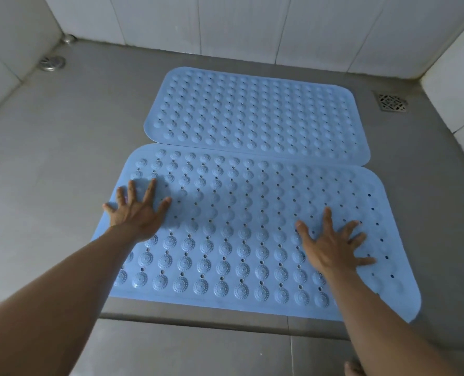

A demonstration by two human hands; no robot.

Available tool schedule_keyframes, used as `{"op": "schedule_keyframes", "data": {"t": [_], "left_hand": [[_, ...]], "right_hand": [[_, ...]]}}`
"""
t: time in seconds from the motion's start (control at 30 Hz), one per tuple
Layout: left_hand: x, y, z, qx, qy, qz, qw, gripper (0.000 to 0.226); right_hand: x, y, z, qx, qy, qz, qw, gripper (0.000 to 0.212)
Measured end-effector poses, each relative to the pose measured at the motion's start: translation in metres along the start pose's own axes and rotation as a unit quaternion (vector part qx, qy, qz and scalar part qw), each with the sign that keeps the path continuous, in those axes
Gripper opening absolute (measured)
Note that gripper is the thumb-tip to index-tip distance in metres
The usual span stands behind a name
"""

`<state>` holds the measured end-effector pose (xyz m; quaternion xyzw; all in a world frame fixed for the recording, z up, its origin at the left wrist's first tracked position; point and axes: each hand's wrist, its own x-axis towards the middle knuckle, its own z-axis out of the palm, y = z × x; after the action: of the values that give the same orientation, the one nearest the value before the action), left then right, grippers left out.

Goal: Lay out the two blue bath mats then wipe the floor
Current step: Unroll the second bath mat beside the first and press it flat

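Two blue studded bath mats lie flat on the grey tiled floor, long edges touching. The far mat sits nearer the back wall. The near mat lies just in front of it, reaching a floor ridge at its front edge. My left hand presses flat on the near mat's left part, fingers spread. My right hand presses flat on its right part, fingers spread too. Neither hand holds anything.
White tiled walls close in the floor at the back, left and right. A round metal drain sits at the far left and a square drain grate at the far right. Bare grey floor lies left of the mats.
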<state>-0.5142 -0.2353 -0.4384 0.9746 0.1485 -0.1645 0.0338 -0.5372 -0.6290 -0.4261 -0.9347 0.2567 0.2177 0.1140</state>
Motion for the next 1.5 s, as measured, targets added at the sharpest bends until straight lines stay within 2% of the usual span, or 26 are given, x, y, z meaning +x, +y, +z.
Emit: {"op": "schedule_keyframes", "data": {"t": [0.17,0.23,0.3,0.37,0.43,0.53,0.57,0.63,0.73,0.93,1.37,1.5], "left_hand": [[0.026,0.012,-0.022,0.111,0.028,-0.021,0.993,0.065],[0.038,0.011,-0.026,0.072,0.059,0.009,0.996,0.061],[0.052,0.006,-0.021,0.004,0.097,0.082,0.992,0.067],[0.067,0.003,-0.012,-0.063,0.087,0.124,0.986,0.069],[0.079,0.002,-0.006,-0.112,0.094,0.129,0.981,0.066],[0.086,0.007,-0.002,-0.150,0.173,0.122,0.966,0.055],[0.088,0.009,-0.002,-0.147,0.180,0.120,0.965,0.058],[0.087,0.011,-0.002,-0.087,0.143,0.113,0.979,0.068],[0.089,0.011,-0.001,-0.030,0.088,0.133,0.987,0.060],[0.092,0.010,-0.004,-0.022,0.073,0.132,0.988,0.058],[0.094,0.018,-0.009,0.000,0.035,0.100,0.994,0.061],[0.093,0.020,-0.013,-0.015,0.020,0.095,0.995,0.061]], "right_hand": [[-0.002,-0.075,0.012,-0.042,0.036,-0.151,0.987,0.085],[0.002,-0.114,0.018,-0.048,0.032,-0.204,0.977,0.081],[0.005,-0.152,0.025,-0.055,0.036,-0.257,0.964,0.079],[0.012,-0.184,0.031,-0.071,0.056,-0.312,0.946,0.080],[0.021,-0.212,0.037,-0.084,0.065,-0.365,0.925,0.079],[0.029,-0.236,0.048,-0.107,0.071,-0.429,0.894,0.074],[0.031,-0.239,0.052,-0.115,0.074,-0.430,0.893,0.072],[0.033,-0.240,0.055,-0.123,0.074,-0.416,0.898,0.071],[0.033,-0.242,0.053,-0.133,0.058,-0.401,0.904,0.069],[0.028,-0.248,0.051,-0.110,0.061,-0.371,0.920,0.070],[0.029,-0.248,0.049,-0.081,0.046,-0.369,0.925,0.069],[0.030,-0.244,0.043,-0.073,0.014,-0.377,0.923,0.066]]}}
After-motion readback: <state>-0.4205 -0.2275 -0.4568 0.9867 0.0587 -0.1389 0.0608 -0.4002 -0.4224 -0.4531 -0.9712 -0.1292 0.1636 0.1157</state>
